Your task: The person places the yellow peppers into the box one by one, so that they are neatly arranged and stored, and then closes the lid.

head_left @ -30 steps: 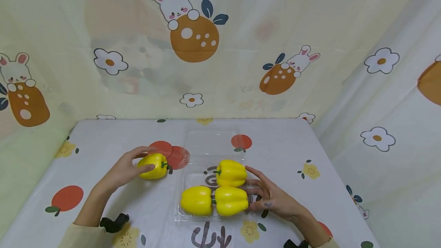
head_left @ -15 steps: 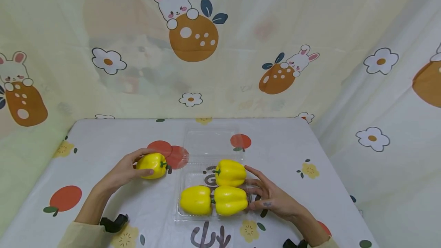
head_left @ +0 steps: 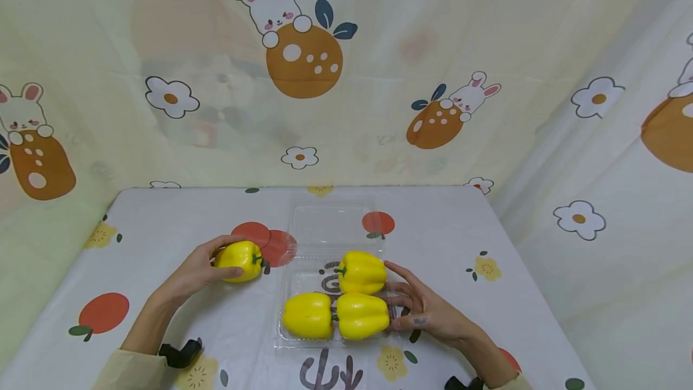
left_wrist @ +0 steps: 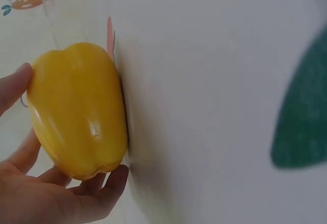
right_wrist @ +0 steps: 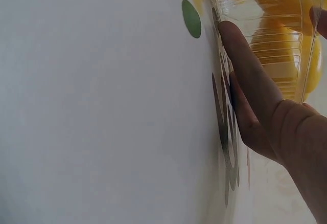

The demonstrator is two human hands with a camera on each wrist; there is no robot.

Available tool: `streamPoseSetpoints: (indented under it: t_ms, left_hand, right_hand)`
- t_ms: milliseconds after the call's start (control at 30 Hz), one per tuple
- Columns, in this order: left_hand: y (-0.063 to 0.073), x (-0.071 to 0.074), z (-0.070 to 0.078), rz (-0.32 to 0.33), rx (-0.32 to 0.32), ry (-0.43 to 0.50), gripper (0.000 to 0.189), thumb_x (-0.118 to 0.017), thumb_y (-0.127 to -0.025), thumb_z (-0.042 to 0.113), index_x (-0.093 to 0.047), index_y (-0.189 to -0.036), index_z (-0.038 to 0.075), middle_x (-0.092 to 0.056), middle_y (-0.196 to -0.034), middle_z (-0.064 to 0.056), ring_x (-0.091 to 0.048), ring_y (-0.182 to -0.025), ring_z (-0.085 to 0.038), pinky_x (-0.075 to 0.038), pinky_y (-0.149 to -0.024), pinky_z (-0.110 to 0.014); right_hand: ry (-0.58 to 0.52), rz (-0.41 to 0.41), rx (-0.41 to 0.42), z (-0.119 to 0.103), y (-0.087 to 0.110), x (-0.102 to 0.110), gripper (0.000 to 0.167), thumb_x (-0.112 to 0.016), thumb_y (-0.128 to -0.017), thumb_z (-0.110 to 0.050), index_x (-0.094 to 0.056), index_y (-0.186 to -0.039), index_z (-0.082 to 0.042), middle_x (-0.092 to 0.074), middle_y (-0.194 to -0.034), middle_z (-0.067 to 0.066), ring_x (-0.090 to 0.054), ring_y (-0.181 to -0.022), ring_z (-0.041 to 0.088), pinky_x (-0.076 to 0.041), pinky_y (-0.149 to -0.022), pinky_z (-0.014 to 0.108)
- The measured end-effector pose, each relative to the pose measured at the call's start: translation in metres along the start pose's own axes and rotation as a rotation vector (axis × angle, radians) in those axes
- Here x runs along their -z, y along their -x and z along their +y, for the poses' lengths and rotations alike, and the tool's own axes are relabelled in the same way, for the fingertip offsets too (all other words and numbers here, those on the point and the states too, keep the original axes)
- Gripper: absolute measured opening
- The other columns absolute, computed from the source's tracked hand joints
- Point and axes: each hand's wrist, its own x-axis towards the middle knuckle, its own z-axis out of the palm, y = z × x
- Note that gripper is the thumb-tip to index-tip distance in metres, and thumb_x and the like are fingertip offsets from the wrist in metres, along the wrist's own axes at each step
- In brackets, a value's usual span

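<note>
My left hand (head_left: pixel 195 266) grips a yellow bell pepper (head_left: pixel 239 260) lying on its side left of the box, its green stem pointing right. The left wrist view shows thumb and fingers around this pepper (left_wrist: pixel 79 111), which sits against the tablecloth. A clear plastic clamshell box (head_left: pixel 303 275) stands open with three yellow bell peppers inside: one at the back right (head_left: pixel 363 272), one at the front right (head_left: pixel 363 316), one at the front left (head_left: pixel 307 316). My right hand (head_left: pixel 428 309) rests spread against the box's right side. In the right wrist view its fingers (right_wrist: pixel 248 60) touch the clear wall.
The box's clear lid (head_left: pixel 335 224) lies folded back behind it. A white tablecloth (head_left: pixel 444 227) printed with fruit and flowers covers the table. Patterned curtains (head_left: pixel 368 113) stand behind and at the sides. Black wrist straps (head_left: pixel 181 354) show on both arms.
My left fingers and thumb have come in closer around the pepper, which has barely moved. The right hand, the box and its peppers stay where they were.
</note>
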Motion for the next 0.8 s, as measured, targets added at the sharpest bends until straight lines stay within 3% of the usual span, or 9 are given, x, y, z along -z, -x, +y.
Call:
streamPoseSetpoints:
  t_ms: [333,800]
  left_hand:
    - [-0.0013,0.0004,-0.0013,0.015,0.018,-0.003,0.068,-0.083,-0.091,0.02,-0.054,-0.151,0.008,-0.056,-0.149,-0.022,-0.053,-0.128,-0.037,-0.051,-0.102,-0.039]
    - [-0.0003,0.0001,-0.0028,0.032,0.034,0.045,0.067,-0.081,-0.092,0.021,-0.054,-0.152,0.01,-0.05,-0.157,-0.023,-0.05,-0.133,-0.041,-0.053,-0.105,-0.045]
  right_hand:
    - [-0.01,0.004,-0.002,0.0,-0.0005,-0.0005,0.11,-0.076,-0.09,0.0,-0.011,-0.17,-0.038,-0.026,-0.168,0.029,-0.057,-0.139,0.027,-0.061,-0.104,0.043]
    - [-0.016,-0.005,0.008,0.0014,0.0001,-0.0002,0.11,-0.076,-0.09,0.0,-0.01,-0.17,-0.037,-0.027,-0.167,0.029,-0.058,-0.138,0.026,-0.061,-0.104,0.043]
